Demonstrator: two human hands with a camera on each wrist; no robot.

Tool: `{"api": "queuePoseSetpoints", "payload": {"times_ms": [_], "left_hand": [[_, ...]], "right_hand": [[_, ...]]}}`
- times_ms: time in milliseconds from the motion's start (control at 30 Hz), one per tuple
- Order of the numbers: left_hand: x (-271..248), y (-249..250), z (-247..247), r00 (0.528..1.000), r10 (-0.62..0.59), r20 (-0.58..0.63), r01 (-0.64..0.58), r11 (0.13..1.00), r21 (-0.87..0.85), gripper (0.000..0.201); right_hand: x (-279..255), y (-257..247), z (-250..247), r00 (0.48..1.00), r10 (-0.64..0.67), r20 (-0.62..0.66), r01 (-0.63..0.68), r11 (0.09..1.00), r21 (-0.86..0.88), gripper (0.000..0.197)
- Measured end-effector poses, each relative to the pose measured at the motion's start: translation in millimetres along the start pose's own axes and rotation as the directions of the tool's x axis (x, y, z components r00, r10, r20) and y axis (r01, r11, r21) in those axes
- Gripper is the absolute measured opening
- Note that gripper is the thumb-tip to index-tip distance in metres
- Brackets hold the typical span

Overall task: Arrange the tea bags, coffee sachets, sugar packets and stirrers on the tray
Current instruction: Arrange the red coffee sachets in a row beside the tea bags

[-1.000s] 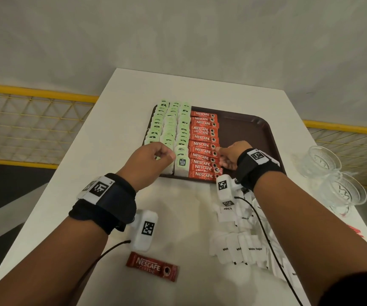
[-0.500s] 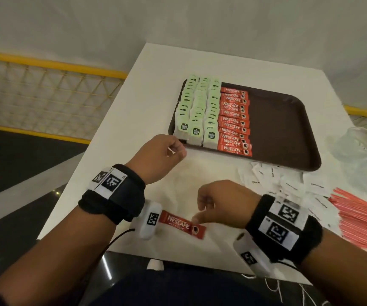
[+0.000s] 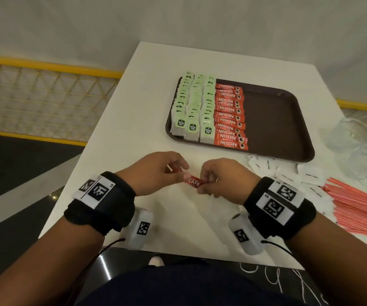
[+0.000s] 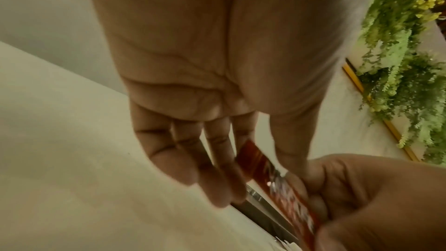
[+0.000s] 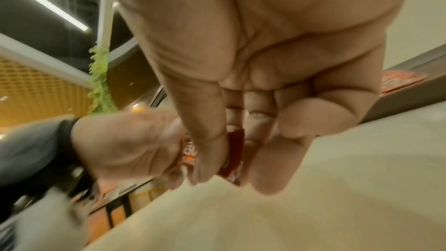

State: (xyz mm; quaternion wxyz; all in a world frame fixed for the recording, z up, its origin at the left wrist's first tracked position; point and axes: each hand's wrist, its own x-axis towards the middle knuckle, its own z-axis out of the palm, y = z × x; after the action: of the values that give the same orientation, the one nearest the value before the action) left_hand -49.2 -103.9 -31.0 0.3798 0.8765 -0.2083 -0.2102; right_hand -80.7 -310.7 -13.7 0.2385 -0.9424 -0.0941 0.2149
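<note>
A red Nescafe coffee sachet (image 3: pixel 193 182) is held just above the white table (image 3: pixel 134 120), near its front edge. My left hand (image 3: pixel 178 170) pinches its left end and my right hand (image 3: pixel 202 186) pinches its right end. The left wrist view shows the sachet (image 4: pixel 287 194) running between my thumb and fingers. In the right wrist view my thumb and fingers clamp the sachet (image 5: pixel 235 146). Farther back, the brown tray (image 3: pixel 275 120) holds three rows of green tea bags (image 3: pixel 192 107) and one row of coffee sachets (image 3: pixel 230 115). Its right half is bare.
White sugar packets (image 3: pixel 288 173) lie scattered to the right of my hands. Beyond them at the right edge is a pile of red stirrers (image 3: pixel 359 206). Clear glass cups (image 3: pixel 355 146) stand right of the tray. A yellow railing runs behind the table.
The sachet lay on the table by the front edge with my right fingers on it. Now it is lifted, and my left hand has come in to pinch its other end.
</note>
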Motion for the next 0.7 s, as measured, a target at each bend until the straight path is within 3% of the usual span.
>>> {"api": "queuePoseSetpoints", "payload": {"times_ms": [100, 167, 267, 433, 600, 700], "left_hand": [[13.4, 7.1, 1.3, 0.990, 0.020, -0.136, -0.047, 0.979, -0.198, 0.012], [27.8, 12.9, 2.5, 0.983, -0.004, -0.186, -0.064, 0.933, -0.354, 0.015], [50.5, 22.7, 4.7, 0.990, -0.041, -0.137, -0.048, 0.810, -0.584, 0.014], [83.8, 32.4, 3.5, 0.996, -0.070, -0.059, 0.006, 0.694, -0.720, 0.015], [106.5, 35.7, 4.5, 0.984, -0.162, -0.077, 0.064, 0.721, -0.690, 0.025], [115.9, 35.7, -0.2, 0.950, -0.249, -0.191, 0.071, 0.764, -0.642, 0.031]], "right_hand": [[0.5, 17.8, -20.6, 0.991, 0.051, -0.126, -0.014, 0.960, 0.278, 0.014], [2.9, 30.9, -33.3, 0.979, 0.110, -0.171, -0.001, 0.843, 0.537, 0.007], [9.6, 49.2, -49.7, 0.973, 0.182, -0.143, 0.000, 0.616, 0.788, 0.004], [23.2, 74.1, -68.6, 0.959, 0.237, -0.158, 0.035, 0.451, 0.892, 0.022], [36.2, 87.9, -78.3, 0.947, 0.282, -0.155, 0.022, 0.425, 0.905, 0.015], [48.3, 100.1, -83.9, 0.910, 0.385, -0.153, -0.028, 0.427, 0.904, 0.007]]}}
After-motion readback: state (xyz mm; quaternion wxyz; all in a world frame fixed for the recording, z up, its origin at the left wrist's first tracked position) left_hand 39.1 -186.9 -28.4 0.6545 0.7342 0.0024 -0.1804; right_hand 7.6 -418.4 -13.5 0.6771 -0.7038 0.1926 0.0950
